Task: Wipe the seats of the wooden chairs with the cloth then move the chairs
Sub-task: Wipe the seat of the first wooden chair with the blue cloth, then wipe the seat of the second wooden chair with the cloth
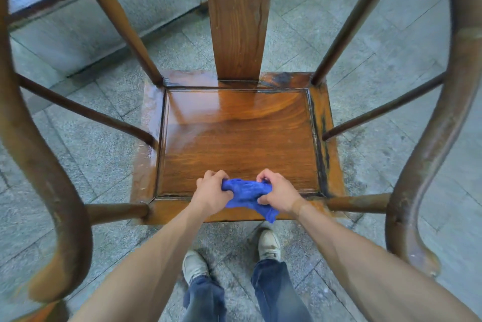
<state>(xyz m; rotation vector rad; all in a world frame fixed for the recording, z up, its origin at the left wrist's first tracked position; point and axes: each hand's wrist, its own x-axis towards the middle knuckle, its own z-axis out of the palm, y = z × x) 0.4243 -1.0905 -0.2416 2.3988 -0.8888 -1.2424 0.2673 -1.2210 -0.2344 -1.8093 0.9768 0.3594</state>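
Both of your grips are clamped on the blue cloth (247, 195), one at each end, with the fabric bunched up between them. Your left hand (212, 191) has its fingers curled over the cloth's left end, knuckles up, the bare forearm running back toward the lower left. Your right hand (277, 192) mirrors it on the cloth's right end, fingers folded in, and its forearm runs back toward the lower right. A loose corner of the cloth hangs down below your right hand, over the front edge of the seat.

You hold the cloth over the front rail of the wooden chair's seat (234, 139), near the middle of that edge; whether it touches the wood I cannot tell. The seat panel looks glossy and wet, with a brighter sheen toward the back, and dark staining runs along its right rail.

From left to right around you: the curved left armrest (39, 165) sweeps close to the camera, with thin spindles joining it to the seat frame. The broad back splat (238, 16) rises from the middle of the seat's far edge, with a slanted post on either side. The curved right armrest (438, 139) closes in the right side. Your arms reach in between the two armrests.

Below the seat's front edge, your two pale shoes (268, 244) and blue jeans (276, 293) stand on the grey stone-tiled floor (378, 48).
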